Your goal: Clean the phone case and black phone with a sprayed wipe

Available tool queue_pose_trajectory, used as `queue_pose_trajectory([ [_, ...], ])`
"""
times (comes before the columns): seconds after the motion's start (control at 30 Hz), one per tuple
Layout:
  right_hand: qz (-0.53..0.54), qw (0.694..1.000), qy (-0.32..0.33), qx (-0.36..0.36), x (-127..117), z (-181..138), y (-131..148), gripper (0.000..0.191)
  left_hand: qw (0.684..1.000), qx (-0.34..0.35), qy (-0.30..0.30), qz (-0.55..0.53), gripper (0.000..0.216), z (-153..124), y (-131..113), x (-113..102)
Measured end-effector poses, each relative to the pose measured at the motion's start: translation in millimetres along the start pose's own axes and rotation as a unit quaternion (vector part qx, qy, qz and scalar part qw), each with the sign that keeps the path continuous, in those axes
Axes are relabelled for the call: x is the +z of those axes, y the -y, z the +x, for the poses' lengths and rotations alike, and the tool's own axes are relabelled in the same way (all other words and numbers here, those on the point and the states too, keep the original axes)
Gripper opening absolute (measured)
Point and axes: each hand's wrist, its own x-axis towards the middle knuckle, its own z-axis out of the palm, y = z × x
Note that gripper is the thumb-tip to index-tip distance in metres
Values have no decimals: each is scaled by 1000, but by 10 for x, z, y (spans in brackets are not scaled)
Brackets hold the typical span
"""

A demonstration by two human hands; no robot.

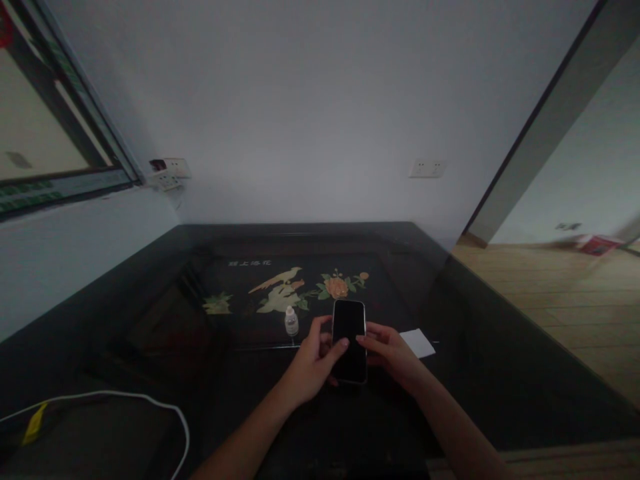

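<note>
A smartphone [349, 360] with a dark screen is held upright between both hands above the black table. My left hand [316, 357] grips its left edge, the thumb resting on the screen and the fingers partly hidden behind. On the opposite edge, my right hand [393, 350] has its fingers at the side and its thumb over the glass. Just left of the phone stands a small clear bottle [291, 322] with a white cap. A white piece of paper or cloth [418, 343] lies flat beyond my right hand.
The glossy black table [480, 373] bears a painted bird and flower design [336, 287]. A white cable [150, 400] curves across the lower left, near a yellow strip [35, 425]. The wall carries a socket [427, 169]; a window [55, 120] is at left, wooden floor [540, 287] at right.
</note>
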Motion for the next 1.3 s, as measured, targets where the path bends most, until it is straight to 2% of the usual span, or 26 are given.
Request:
queue_pose_trajectory([
  [0.07,-5,1000,24,7,7,2,-12,44,998,15,-50,19,55,31,-3,-50],
  [0.13,-7,999,42,9,19,7,-22,48,997,18,-63,44,52,53,-1,-95],
  [0.3,-31,999,42,5,50,0,-19,67,987,57,-51,142,48,68,46,-149],
  [0.5,-92,996,-11,-11,42,36,-76,61,981,34,-35,190,51,58,91,-163],
  [0.6,-98,995,-31,-18,37,62,-137,74,969,52,-39,237,49,46,72,-174],
  [0.7,-103,994,-24,-32,43,60,-174,83,956,67,-44,283,48,43,51,-186],
  [0.8,-137,989,-25,-52,53,47,-182,80,945,67,-47,317,46,49,42,-189],
  [1.0,-158,982,-72,-69,46,80,-203,53,916,42,-58,396,49,53,32,-155],
  [1.13,-202,971,-96,-81,36,116,-222,51,903,28,-71,422,66,52,43,-123],
  [1.3,-276,948,-124,-95,40,151,-194,49,895,41,-91,435,55,84,76,-80],
])
